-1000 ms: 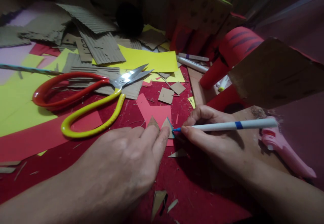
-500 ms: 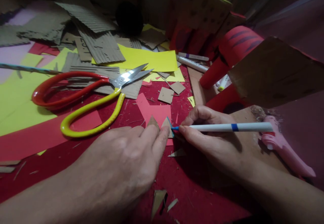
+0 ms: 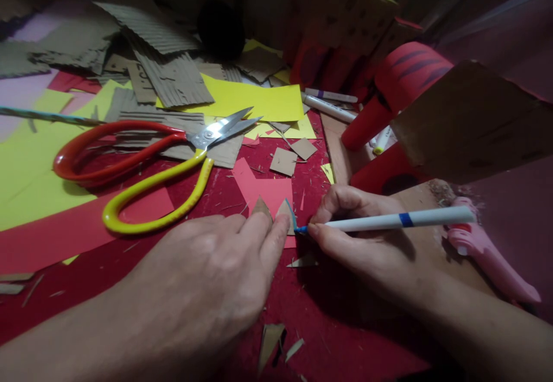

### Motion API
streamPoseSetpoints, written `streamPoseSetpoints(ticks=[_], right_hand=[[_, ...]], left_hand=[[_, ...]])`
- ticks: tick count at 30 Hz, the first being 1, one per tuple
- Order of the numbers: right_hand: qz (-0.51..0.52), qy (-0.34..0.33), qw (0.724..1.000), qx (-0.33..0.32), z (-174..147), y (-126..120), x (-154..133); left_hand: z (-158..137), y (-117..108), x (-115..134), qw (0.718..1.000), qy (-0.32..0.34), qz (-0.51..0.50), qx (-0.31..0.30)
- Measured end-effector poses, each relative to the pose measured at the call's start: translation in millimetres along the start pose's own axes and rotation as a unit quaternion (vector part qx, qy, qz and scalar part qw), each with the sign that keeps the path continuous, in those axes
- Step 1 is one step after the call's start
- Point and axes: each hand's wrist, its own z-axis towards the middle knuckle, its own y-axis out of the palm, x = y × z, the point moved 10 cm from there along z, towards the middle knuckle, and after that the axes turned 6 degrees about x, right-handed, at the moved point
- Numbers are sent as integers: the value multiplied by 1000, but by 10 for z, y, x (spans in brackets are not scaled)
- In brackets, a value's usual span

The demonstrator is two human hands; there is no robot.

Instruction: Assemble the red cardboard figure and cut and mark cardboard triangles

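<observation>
My right hand [image 3: 363, 226] grips a white felt-tip pen [image 3: 375, 221] with a blue band. Its blue tip touches the lower right edge of a small pointed cardboard piece [image 3: 283, 210]. A blue line runs along that edge. My left hand [image 3: 228, 261] presses this piece down with closed fingers. Another pointed cardboard tip [image 3: 260, 205] shows beside it, partly hidden by the fingers. Under both lies a cut sheet of red paper [image 3: 273, 189]. Large scissors [image 3: 208, 135] with one red and one yellow handle lie slightly open beyond my left hand.
Corrugated cardboard scraps [image 3: 168, 76] and yellow paper [image 3: 254, 98] pile up at the back left. Red paper tubes [image 3: 367, 123], a cardboard panel [image 3: 470, 123] and a pink glue gun [image 3: 488, 258] stand or lie at right. Small offcuts [image 3: 283, 162] litter the red tabletop [image 3: 319, 313].
The pen tip has moved down along the right edge of the cardboard piece, and the pen's back end has risen slightly. My left hand stays in place.
</observation>
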Motion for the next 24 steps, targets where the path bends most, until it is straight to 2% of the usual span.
streamPoseSetpoints(ticks=[4, 8, 11, 15, 21, 24], right_hand=[[28, 18, 999, -12, -7, 15, 30], [91, 58, 994, 17, -5, -10, 100], [86, 30, 995, 50, 13, -52, 60], [46, -4, 997, 60, 25, -64, 9], [81, 39, 996, 31, 15, 15, 87], [74, 34, 996, 35, 18, 13, 87]], left_hand=[[-2, 12, 25, 1000, 16, 7, -4], [-12, 20, 26, 1000, 16, -10, -3], [-20, 28, 21, 1000, 13, -22, -3], [-32, 28, 24, 1000, 17, -19, 0], [-33, 20, 21, 999, 14, -27, 9], [-29, 14, 25, 999, 14, -37, 11]])
